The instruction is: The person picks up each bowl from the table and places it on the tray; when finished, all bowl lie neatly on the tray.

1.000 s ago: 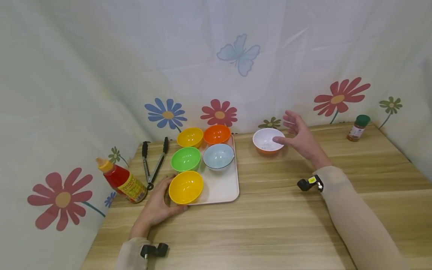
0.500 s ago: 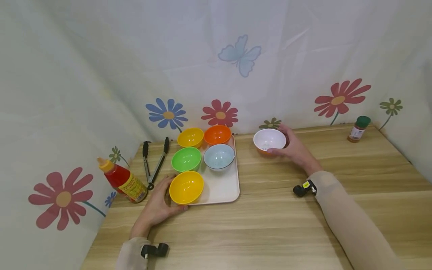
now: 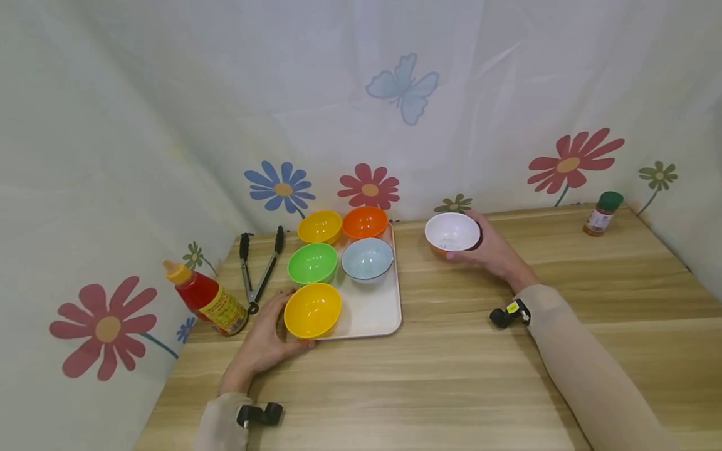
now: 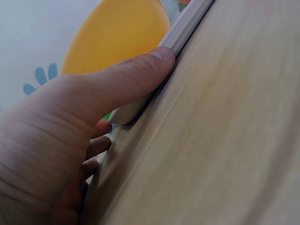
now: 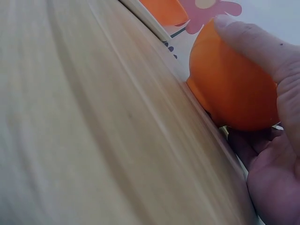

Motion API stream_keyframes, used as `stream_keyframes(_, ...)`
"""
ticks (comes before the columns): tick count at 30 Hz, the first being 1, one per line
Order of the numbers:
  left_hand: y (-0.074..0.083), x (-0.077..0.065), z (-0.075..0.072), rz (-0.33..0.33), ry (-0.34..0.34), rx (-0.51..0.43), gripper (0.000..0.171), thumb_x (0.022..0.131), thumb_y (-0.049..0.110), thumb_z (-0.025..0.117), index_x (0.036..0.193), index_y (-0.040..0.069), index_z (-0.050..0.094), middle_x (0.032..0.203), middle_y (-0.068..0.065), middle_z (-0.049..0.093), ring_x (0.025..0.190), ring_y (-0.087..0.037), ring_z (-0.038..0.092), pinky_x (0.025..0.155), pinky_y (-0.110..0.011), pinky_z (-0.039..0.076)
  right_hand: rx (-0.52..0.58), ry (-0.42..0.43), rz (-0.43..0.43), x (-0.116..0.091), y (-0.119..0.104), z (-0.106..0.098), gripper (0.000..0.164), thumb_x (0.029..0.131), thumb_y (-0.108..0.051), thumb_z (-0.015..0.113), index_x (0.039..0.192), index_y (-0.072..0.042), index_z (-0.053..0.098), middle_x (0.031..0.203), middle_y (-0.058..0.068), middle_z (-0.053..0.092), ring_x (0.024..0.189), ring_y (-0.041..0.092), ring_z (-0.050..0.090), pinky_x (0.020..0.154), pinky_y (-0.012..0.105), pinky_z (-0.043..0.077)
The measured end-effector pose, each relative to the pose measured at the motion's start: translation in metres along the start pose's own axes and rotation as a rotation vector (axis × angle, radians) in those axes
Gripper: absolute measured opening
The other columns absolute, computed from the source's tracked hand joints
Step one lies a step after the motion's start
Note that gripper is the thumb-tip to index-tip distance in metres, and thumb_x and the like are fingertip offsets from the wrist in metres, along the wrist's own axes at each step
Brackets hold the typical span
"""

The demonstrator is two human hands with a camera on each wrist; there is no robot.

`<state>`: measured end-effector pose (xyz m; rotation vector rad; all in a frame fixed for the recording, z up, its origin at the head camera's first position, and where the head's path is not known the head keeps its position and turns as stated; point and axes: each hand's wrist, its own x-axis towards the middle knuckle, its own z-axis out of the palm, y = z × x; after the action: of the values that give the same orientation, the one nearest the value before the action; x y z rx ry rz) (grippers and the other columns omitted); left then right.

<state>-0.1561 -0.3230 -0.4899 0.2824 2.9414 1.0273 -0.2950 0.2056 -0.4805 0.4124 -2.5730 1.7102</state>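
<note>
My right hand (image 3: 493,252) grips an orange bowl with a white inside (image 3: 452,232) by its right side, thumb at the front and fingers behind. In the right wrist view, the thumb lies against the orange wall (image 5: 229,79) and the bowl's base is right at the table. At the left, my left hand (image 3: 264,341) holds the near left corner of a white tray (image 3: 372,316), its thumb (image 4: 140,75) along the front edge and its fingers at the left side. A yellow bowl (image 3: 313,311) sits at that corner, beside the hand.
Also on the tray are a green bowl (image 3: 313,264), a light blue bowl (image 3: 367,260), an orange bowl (image 3: 365,223) and another yellow bowl (image 3: 319,227). Tongs (image 3: 259,275) and a red sauce bottle (image 3: 211,304) stand left; a green-capped spice jar (image 3: 602,214) stands far right.
My right hand has come down and left onto the white-lined orange bowl and now grips it. The left hand has stayed at the tray corner.
</note>
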Motion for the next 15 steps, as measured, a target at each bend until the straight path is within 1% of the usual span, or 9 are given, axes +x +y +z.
stream_keyframes(3,-0.0004,0.0006,0.0002,-0.001,0.003,0.001,0.121,0.072,0.062,0.102,0.169,0.020,0.042,0.181,-0.008,0.033,0.170,-0.043,0.020,0.131,-0.080,0.019,0.004,0.007,-0.008,0.0006,-0.0003,0.0004,0.124,0.081,-0.023,0.103,0.175,-0.004,0.023,0.170,0.026,0.042,0.152,0.043,0.047,0.131,0.061,0.036)
stream_keyframes(9,-0.0015,-0.0018,0.0008,-0.028,-0.006,0.008,0.123,0.072,0.060,0.102,0.170,0.020,0.041,0.182,-0.010,0.031,0.170,-0.044,0.017,0.131,-0.082,0.016,0.017,0.012,-0.003,-0.0035,0.0026,0.0032,0.121,0.082,-0.027,0.103,0.173,-0.005,0.027,0.168,0.023,0.044,0.150,0.042,0.049,0.130,0.061,0.038)
stream_keyframes(15,-0.0007,-0.0007,0.0000,-0.014,-0.003,0.008,0.119,0.074,0.061,0.101,0.169,0.019,0.042,0.182,-0.013,0.031,0.170,-0.047,0.016,0.130,-0.083,0.015,0.045,0.034,0.000,-0.0025,0.0038,0.0010,0.119,0.082,-0.026,0.102,0.172,-0.005,0.028,0.166,0.022,0.047,0.148,0.039,0.050,0.129,0.059,0.039)
